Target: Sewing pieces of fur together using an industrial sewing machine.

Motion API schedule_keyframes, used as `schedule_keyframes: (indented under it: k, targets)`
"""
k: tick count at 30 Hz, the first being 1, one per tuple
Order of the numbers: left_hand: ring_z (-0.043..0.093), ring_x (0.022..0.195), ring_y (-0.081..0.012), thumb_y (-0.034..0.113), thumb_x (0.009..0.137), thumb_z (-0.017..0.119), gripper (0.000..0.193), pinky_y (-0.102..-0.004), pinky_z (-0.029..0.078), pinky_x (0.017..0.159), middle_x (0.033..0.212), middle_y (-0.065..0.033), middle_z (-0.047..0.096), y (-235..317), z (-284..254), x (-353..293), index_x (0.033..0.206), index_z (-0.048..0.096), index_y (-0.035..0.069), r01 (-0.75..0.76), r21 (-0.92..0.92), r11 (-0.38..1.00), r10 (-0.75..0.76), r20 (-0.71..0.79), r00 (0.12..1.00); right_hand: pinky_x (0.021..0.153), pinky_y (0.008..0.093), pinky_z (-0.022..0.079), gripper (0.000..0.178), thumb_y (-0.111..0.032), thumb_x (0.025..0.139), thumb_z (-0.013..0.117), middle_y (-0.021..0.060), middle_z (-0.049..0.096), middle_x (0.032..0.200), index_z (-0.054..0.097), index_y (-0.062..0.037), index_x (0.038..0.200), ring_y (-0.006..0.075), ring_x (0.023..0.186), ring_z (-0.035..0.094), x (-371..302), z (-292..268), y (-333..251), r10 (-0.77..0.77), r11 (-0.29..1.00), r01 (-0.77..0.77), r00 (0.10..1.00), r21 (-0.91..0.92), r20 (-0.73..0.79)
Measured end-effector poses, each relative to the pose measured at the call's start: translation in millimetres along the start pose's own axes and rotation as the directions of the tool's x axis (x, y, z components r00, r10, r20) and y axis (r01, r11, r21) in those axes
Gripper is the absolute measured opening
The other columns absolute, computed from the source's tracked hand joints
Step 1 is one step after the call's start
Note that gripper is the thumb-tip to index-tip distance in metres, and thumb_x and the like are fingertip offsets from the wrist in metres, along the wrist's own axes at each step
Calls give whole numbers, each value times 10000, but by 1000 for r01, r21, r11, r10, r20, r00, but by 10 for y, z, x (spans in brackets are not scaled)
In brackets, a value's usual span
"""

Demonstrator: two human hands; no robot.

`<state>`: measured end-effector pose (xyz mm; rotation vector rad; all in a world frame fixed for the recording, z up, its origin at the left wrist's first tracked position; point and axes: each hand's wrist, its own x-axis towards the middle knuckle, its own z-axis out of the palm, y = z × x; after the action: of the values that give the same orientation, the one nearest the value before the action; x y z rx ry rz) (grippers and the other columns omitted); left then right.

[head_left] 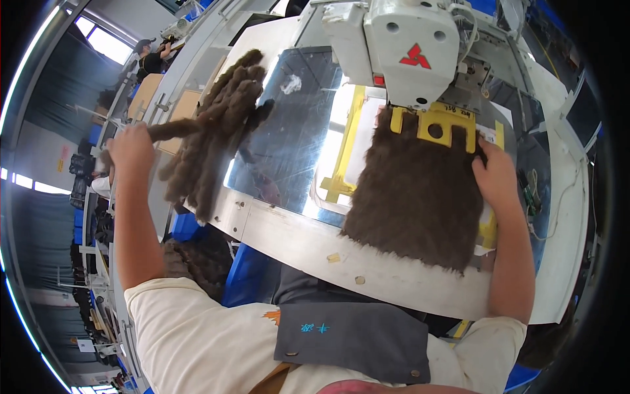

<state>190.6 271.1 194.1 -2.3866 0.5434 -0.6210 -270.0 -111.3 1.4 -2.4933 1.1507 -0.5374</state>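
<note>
My left hand [131, 150] is raised at the left, its fingers wrapped around a brown fluffy strip [173, 130]. The strip's far end reaches a heap of similar brown fluffy strips [226, 121] on the table's left side. A wide brown furry panel [417, 197] lies under the sewing machine head [413, 56], its near edge hanging toward me. Across its far edge sits a yellow clamp plate [443, 131] with cut-outs. My right hand [497, 172] is closed at the panel's upper right edge, beside the plate; its fingertips are partly hidden.
A shiny metal plate [289, 121] covers the table between the strips and the panel. Yellow tape [346, 164] borders a white frame left of the panel. Below the table's left side are more brown furry material [197, 266] and a blue bin [249, 272]. Another person [152, 60] sits far left.
</note>
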Motion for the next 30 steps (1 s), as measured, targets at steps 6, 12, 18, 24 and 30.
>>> schedule_keyframes:
  k: [6, 12, 18, 24, 30]
  targets:
    - [579, 1238, -257, 96, 912, 586, 193, -502, 294, 1181, 1064, -74, 677, -209, -663, -225, 1027, 732, 148, 117, 110, 987, -66, -387, 920, 979, 475, 503, 427, -125, 882, 602, 285, 682, 1168, 665, 48, 1267, 446, 1108, 639, 60, 12, -9, -8, 1000, 8, 1000, 12, 14]
    - [573, 1256, -257, 2, 800, 709, 276, -502, 292, 1192, 1140, -44, 674, 35, -1229, -434, 1028, 709, 158, 29, 30, 999, 2, -725, 688, 956, 466, 510, 444, -133, 876, 659, 248, 627, 1202, 645, 32, 1288, 451, 1086, 619, -169, -368, -391, 5, 996, -11, 998, -93, -66]
    - [624, 1057, -336, 8, 631, 734, 310, -446, 416, 1000, 995, -96, 677, 785, -1641, -801, 920, 676, 105, -603, -312, 734, 133, -805, 579, 974, 436, 487, 563, -190, 828, 776, 181, 584, 1227, 607, -11, 1334, 378, 1109, 599, -554, -922, -1257, -442, 845, 466, 885, 261, -147]
    - [614, 851, -336, 48, 643, 721, 318, -454, 460, 782, 826, -100, 584, 1982, -1703, -1146, 945, 624, 75, -858, -486, 169, 323, -795, 514, 908, 469, 491, 511, -132, 811, 752, 164, 645, 1133, 596, -16, 1284, 359, 1075, 630, -590, -771, -1407, -473, 880, 474, 880, 13, -46]
    - [654, 880, -372, 66, 709, 778, 413, -433, 527, 801, 946, -133, 691, 2666, -1496, -1047, 1106, 667, 31, -644, -752, -143, 573, -593, 566, 819, 515, 537, 166, -40, 807, 610, 215, 695, 945, 625, -7, 968, 426, 951, 671, -371, -716, -808, -221, 972, 231, 964, -51, 150]
